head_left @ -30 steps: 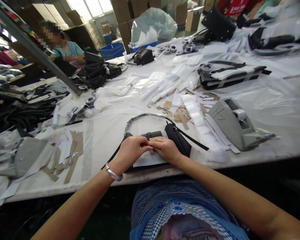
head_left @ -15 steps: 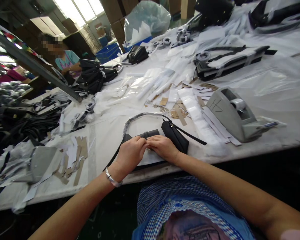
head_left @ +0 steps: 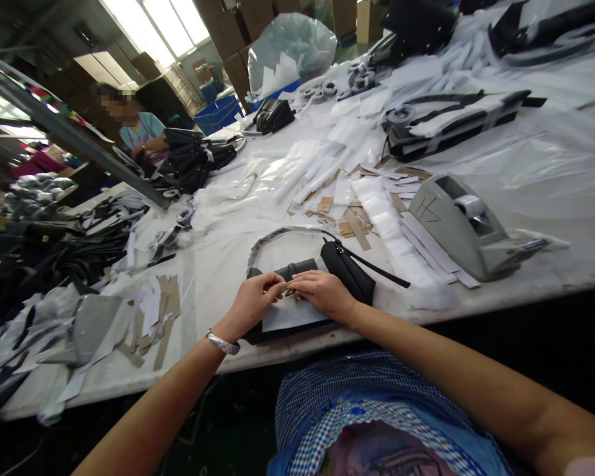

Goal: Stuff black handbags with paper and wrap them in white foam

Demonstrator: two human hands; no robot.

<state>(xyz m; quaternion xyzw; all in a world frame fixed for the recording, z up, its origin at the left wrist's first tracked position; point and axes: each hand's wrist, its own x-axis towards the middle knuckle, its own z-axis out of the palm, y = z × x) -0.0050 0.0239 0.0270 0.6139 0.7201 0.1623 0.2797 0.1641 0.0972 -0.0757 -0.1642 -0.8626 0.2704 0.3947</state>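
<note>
On the bench [head_left: 218, 261], the right hand [head_left: 324, 294], fingers together, seemingly steadies the black bag [head_left: 351, 274] for the left hand [head_left: 252, 301], fingers curled, pinch unclear.

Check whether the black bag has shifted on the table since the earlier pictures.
No, not visibly: judged against the brown card pieces just beyond it, the black bag keeps the same place.

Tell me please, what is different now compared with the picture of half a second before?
The left hand has shifted slightly to the left, uncovering more of the white sheet on the black handbag; the black strip beside its wrist has gone from view. The right hand stays on the handbag, and the gray tape dispenser stays put.
</note>
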